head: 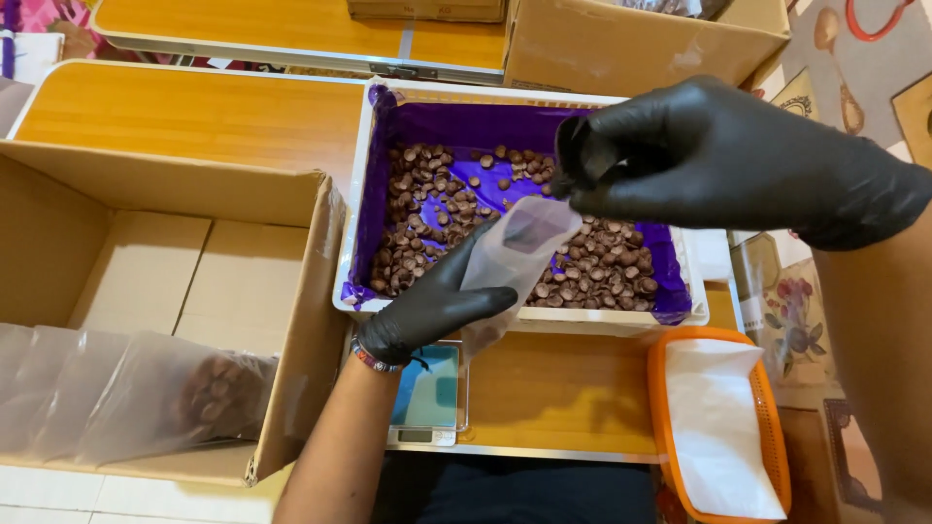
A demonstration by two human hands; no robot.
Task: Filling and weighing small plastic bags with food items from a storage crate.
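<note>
Holding the small translucent pouch tilted over the near edge of the purple-lined tray, left hand gripping its lower side, mouth opening up-right toward the right hand, its grip pinching something dark just above.

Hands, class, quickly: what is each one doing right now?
Left hand: closed, holding the pouch open.
Right hand: fingers pinched together above the pouch; what they hold cannot be told.
</note>
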